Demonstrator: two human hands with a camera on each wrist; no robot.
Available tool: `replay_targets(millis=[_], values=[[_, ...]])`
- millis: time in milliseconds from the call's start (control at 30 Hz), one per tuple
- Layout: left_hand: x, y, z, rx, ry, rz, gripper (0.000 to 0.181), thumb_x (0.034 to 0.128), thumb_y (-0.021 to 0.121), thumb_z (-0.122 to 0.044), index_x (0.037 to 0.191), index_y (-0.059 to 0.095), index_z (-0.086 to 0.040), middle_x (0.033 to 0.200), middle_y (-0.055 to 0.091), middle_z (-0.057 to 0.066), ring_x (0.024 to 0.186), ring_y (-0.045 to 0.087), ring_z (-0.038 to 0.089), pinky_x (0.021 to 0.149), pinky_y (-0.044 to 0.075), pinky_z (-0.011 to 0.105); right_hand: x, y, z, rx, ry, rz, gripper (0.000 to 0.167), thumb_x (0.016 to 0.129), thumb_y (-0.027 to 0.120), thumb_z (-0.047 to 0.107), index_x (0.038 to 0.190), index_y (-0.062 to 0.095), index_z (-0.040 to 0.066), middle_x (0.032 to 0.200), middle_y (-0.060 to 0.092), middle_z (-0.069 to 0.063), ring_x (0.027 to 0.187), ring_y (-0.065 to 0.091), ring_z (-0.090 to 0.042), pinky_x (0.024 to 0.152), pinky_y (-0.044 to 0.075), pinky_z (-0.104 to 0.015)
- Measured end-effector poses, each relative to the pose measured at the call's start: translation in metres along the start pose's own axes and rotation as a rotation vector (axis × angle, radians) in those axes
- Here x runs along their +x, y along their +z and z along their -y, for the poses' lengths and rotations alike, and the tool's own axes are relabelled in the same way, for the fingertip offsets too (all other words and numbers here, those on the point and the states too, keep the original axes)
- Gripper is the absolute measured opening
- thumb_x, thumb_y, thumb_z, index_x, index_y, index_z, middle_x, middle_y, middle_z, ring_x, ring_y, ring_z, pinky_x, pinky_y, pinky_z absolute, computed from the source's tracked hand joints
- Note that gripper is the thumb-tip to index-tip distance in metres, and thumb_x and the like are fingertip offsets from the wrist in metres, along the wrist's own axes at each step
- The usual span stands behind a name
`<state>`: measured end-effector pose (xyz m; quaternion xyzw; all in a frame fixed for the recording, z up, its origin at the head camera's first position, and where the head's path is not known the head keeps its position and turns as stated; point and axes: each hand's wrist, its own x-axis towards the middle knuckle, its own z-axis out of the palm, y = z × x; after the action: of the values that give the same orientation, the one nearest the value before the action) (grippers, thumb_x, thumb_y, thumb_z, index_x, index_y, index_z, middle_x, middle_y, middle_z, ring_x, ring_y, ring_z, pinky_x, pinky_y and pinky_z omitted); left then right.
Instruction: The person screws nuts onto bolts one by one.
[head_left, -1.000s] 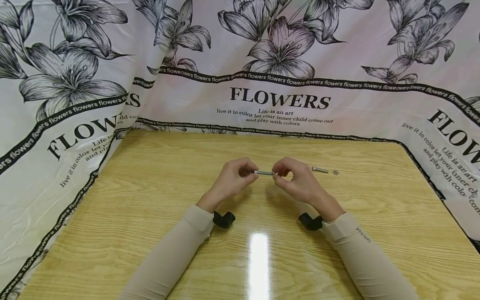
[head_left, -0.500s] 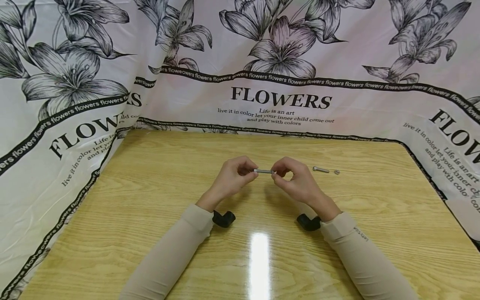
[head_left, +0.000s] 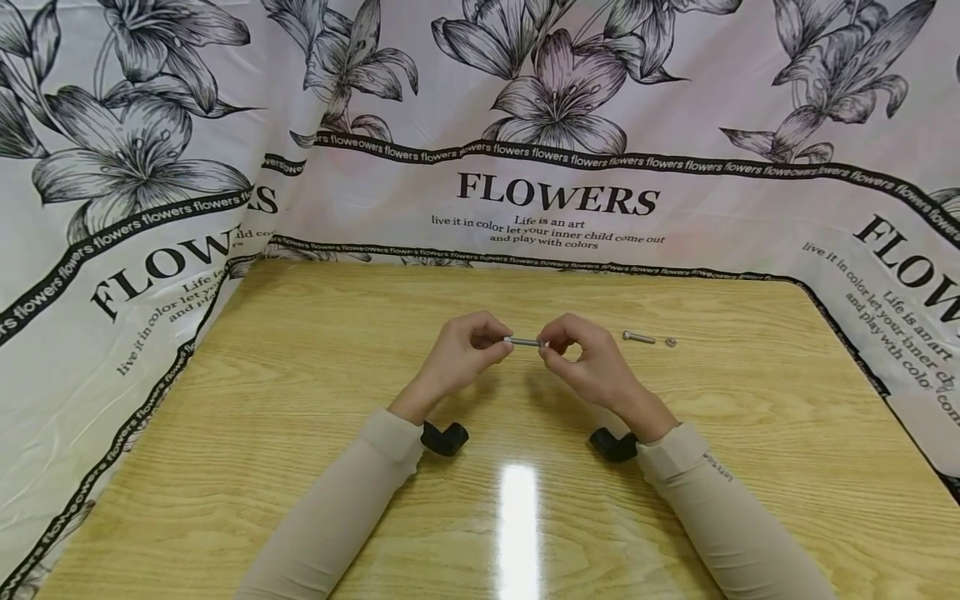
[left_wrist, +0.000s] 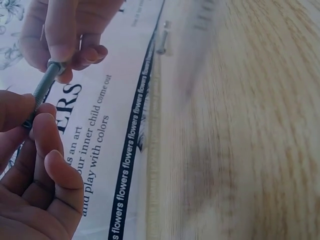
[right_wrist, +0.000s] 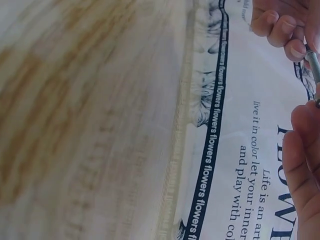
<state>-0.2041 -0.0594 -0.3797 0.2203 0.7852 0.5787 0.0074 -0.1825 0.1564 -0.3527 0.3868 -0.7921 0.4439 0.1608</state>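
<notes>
Both hands are raised above the wooden table, with a silvery bolt (head_left: pixel 524 342) held level between them. My left hand (head_left: pixel 461 354) pinches the bolt's head end between thumb and fingers. At the threaded end, my right hand (head_left: pixel 592 358) pinches a hex nut (left_wrist: pixel 56 65), which sits at the tip of the bolt in the left wrist view. Part of the nut is covered by the fingertips. The bare threaded shank (left_wrist: pixel 46 84) shows between the two hands. In the right wrist view the bolt (right_wrist: pixel 314 65) is cut off by the frame's edge.
Right of my right hand, a second bolt (head_left: pixel 639 337) lies on the table (head_left: pixel 337 350), with a loose nut (head_left: pixel 671 342) beside it. Black wrist-worn pieces (head_left: pixel 446 439) hang below the cuffs. A flower-printed cloth (head_left: pixel 558 200) closes off the back and sides.
My right hand has come very slightly left, toward my left hand. Both hands keep their pinch on the bolt and nut. The second bolt and loose nut stay put.
</notes>
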Motion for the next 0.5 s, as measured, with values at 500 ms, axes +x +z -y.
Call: replay_targets(millis=[500], values=[[-0.0012,0.0037,-0.0006,-0.026,0.030,0.014,0.007,0.0895,0.066,-0.009,0.096,0.068,-0.009,0.088,0.067,0.001,0.076,0.064,0.016,0.068,0.053,0.032,-0.0023,-0.0010,0.0028,-0.049,0.117,0.022,0.016,0.088,0.060,-0.008,0.103,0.061,-0.002,0.083,0.066,-0.010,0.074,0.060,-0.017,0.066,0.051,-0.035]])
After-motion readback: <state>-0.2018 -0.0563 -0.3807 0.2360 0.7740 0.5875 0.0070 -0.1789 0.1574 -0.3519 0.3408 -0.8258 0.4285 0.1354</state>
